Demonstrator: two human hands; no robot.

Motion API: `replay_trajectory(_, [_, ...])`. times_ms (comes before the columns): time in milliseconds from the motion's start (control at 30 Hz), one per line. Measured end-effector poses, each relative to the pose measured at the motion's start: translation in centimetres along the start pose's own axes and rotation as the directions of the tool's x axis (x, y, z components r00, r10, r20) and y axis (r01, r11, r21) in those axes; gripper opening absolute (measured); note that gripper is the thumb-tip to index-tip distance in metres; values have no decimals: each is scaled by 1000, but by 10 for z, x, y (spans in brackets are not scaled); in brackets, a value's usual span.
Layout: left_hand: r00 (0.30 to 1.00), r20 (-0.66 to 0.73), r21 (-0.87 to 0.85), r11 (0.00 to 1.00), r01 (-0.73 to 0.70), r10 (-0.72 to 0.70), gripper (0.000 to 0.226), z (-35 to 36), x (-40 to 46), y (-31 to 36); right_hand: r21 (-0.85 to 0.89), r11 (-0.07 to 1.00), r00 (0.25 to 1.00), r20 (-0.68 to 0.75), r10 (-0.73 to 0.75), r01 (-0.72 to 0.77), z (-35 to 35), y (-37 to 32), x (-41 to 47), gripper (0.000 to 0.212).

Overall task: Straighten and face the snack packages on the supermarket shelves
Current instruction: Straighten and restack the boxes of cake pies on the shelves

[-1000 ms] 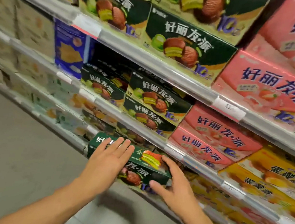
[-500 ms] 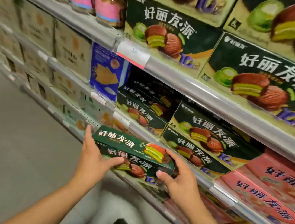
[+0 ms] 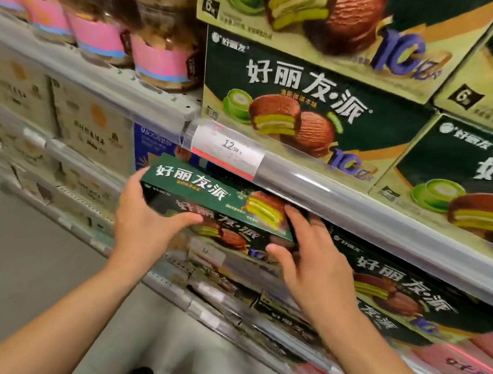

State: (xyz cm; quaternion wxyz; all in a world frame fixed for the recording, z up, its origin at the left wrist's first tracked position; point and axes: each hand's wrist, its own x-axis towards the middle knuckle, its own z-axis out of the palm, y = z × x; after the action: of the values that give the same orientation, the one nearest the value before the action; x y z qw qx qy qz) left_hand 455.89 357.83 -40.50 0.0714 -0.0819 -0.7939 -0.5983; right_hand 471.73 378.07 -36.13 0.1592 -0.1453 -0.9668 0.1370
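Observation:
A long dark green pie box [image 3: 202,188] with white characters and a chocolate pie picture is held at the mouth of the middle shelf, just under the shelf rail [image 3: 359,206]. My left hand [image 3: 142,224] grips its left end, thumb across the front face. My right hand [image 3: 316,262] holds the right end, fingers over the top and thumb on the front. Matching green boxes [image 3: 405,291] lie on the same shelf to the right, and larger ones [image 3: 295,100] stand on the shelf above.
A price tag [image 3: 231,148] reading 12.50 sits on the rail above the held box. Pink-labelled jars [image 3: 158,60] stand upper left, beige cartons [image 3: 93,120] and a blue package [image 3: 148,148] to the left, pink boxes [image 3: 470,366] lower right. Grey aisle floor [image 3: 16,253] lies on the left.
Both hands have lifted the green box from the low shelf up to the middle shelf opening. The view has moved closer to the shelves and to the left.

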Motion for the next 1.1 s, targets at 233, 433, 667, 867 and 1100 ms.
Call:
replay_trajectory(233, [980, 198, 11, 1000, -21, 19, 96, 44, 50, -8, -234, 935, 962, 2, 273, -265, 9, -17, 32, 31])
replay_trajectory(433, [940, 331, -43, 996, -75, 85, 91, 58, 62, -22, -277, 868, 909, -46, 415, -411, 11, -17, 39, 18])
replay_trajectory(667, [900, 403, -28, 985, -171, 167, 76, 57, 59, -24, -319, 814, 870, -84, 486, -486, 16, -17, 35, 22])
replay_trajectory(867, [886, 442, -79, 990, -118, 141, 86, 48, 54, -28, -154, 948, 951, -180, 250, -279, 25, -37, -5, 54])
replay_trajectory(1100, [689, 679, 9, 936, -352, 253, 45, 26, -32, -89, -27, 855, 855, 3, 518, -518, 73, -6, -117, 49])
